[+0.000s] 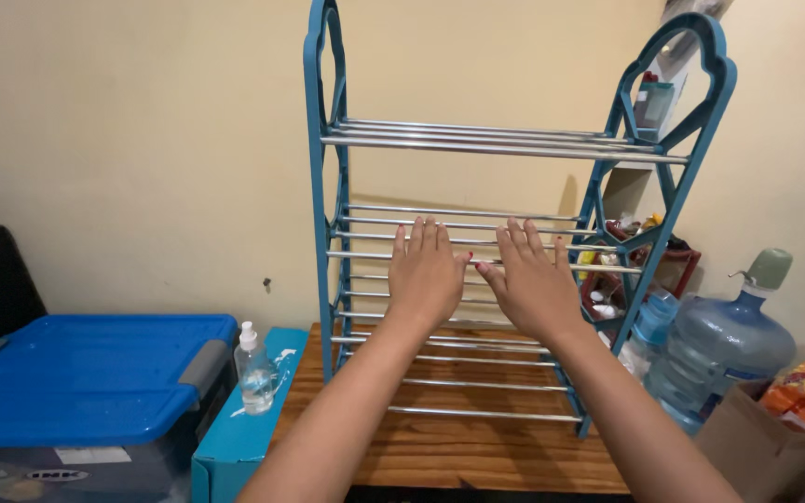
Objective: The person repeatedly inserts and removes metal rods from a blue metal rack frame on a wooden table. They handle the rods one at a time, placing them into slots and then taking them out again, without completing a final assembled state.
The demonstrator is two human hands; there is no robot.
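A blue-framed rack [505, 251] with slick steel rods was stood on a wooden table [477, 456]. The left hand [426, 275], then the right hand [535, 284], were held flat and open before its middle shelf, nothing gripped. It was judged light, stiff, best grasped by the side frames.

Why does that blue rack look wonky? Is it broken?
Nothing looks broken. The blue rack stands on the wooden table, but its right side panel leans outward while the left one stands straight. Both hands, left hand and right hand, rest flat on a middle shelf.
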